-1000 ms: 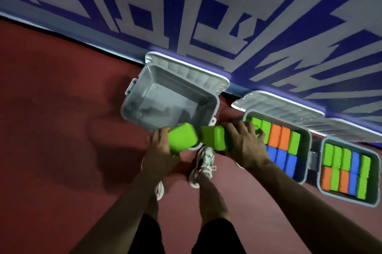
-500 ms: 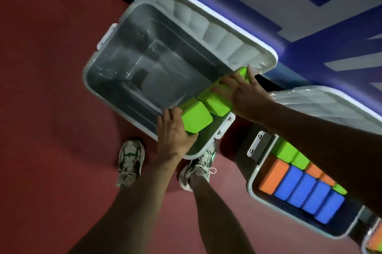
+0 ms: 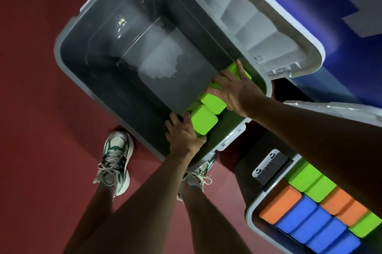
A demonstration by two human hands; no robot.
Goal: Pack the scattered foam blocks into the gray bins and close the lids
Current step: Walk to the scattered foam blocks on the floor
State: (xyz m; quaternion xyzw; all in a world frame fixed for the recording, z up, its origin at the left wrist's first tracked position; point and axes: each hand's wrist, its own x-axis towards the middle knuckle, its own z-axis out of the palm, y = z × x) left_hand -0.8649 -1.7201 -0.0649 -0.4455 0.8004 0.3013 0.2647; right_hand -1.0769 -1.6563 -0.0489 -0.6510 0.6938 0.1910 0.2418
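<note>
2 gray bins in view, both lids open. The near bin (image 3: 88,79) holds 2 green foam blocks along its right wall, end to end; the rest of its floor is bare. L hand (image 3: 185,136) grips the closer green block (image 3: 203,120); R hand (image 3: 232,91) lies over the farther green block (image 3: 213,102), fingers curled on it. The second bin (image 3: 251,215) – right of the R forearm – shows 3 blue, 3 orange, 3 green blocks, packed tight. Red floor (image 3: 37,150), blue-and-white wall beyond. 2 sneakers touch the near bin's front edge.
</note>
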